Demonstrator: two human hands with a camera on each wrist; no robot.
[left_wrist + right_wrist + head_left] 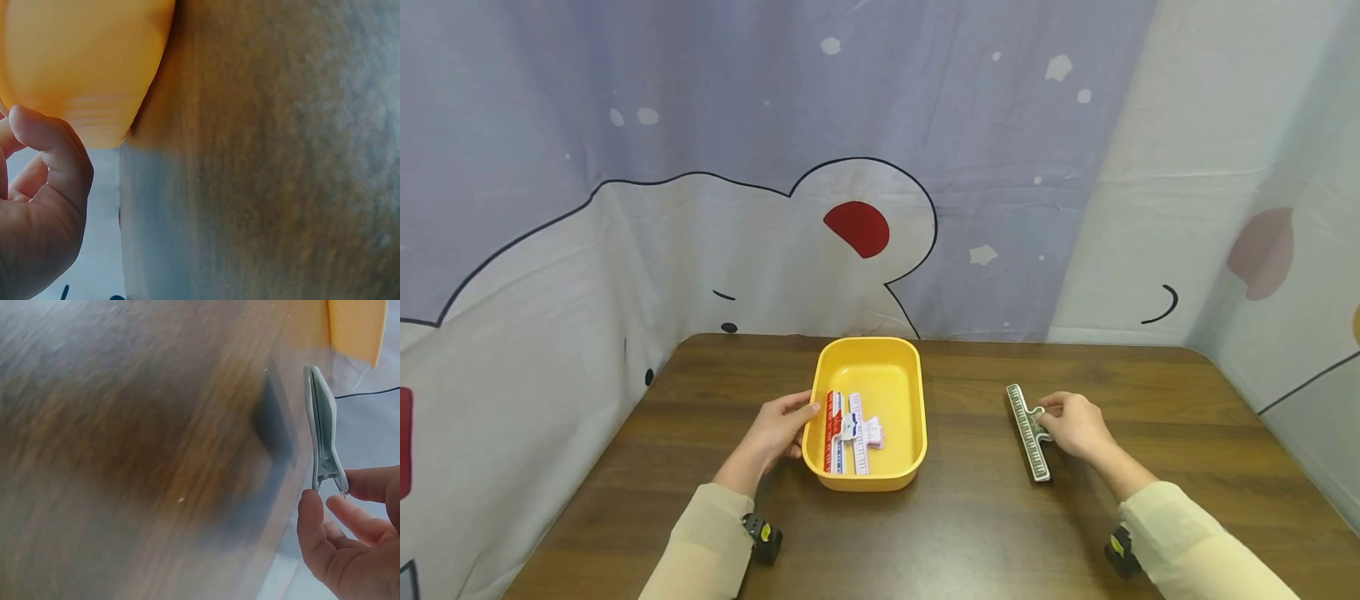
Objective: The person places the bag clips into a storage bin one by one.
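Observation:
A yellow plastic tray (901, 379) stands on the table in the head view. My left hand (775, 429) grips its left rim, thumb at the edge and fingers against the outer wall. Inside, on the left, lie long clips with ruler markings: a red one (830, 437), a blue-and-white one (840, 462) and a pale purple one (860, 442). To the right, my right hand (1075, 425) pinches the handles of a green-and-white ruler clip (1027, 433). In the right wrist view this clip (322, 419) is above the tabletop, its long jaws seen end-on.
The dark wooden table (970, 533) extends around the tray and both hands. A patterned curtain (1000, 208) hangs along its back edge and sides. Dark devices (763, 537) are strapped at the wrists.

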